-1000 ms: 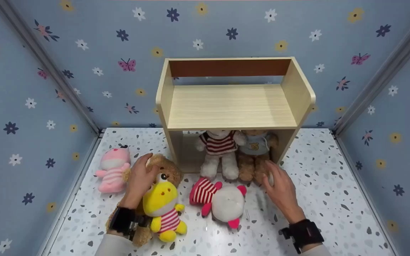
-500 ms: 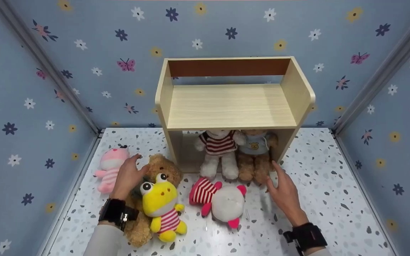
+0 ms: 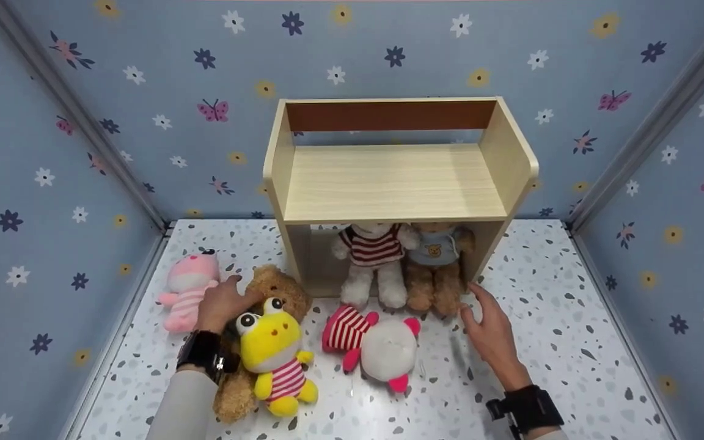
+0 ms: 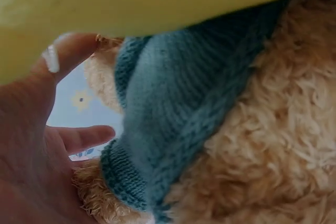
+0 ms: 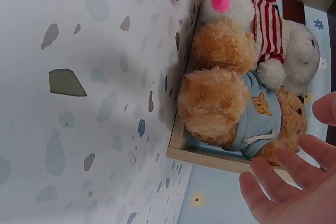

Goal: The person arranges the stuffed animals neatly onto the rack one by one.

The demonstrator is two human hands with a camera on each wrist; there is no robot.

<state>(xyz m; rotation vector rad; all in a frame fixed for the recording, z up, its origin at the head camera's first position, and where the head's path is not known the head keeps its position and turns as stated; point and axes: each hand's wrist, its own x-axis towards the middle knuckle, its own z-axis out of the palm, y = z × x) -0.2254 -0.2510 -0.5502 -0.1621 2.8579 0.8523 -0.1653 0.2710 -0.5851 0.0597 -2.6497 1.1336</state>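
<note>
My left hand point(image 3: 223, 302) reaches around the side of a brown teddy bear point(image 3: 282, 290) with its thumb near the neck. In the left wrist view its fingers point(image 4: 86, 137) stand spread beside the bear's teal knitted sweater point(image 4: 173, 103). A yellow frog plush point(image 3: 272, 342) in a striped outfit lies over the bear. My right hand point(image 3: 492, 327) is spread beside the shelf's lower right corner, holding nothing. Near it, a brown bear in a light blue hoodie point(image 5: 257, 114) sits in the lower compartment beside a white plush in a striped shirt point(image 3: 376, 247).
The wooden shelf point(image 3: 395, 183) stands against the flowered back wall. A pink striped plush point(image 3: 187, 305) lies at the left, close to my left hand. In front of the shelf, a white and pink plush point(image 3: 388, 351) lies face down on the speckled surface.
My left hand first moves left off the bear's head, then comes back right to the bear's side. My right hand shifts slightly right and down, away from the hoodie bear's leg.
</note>
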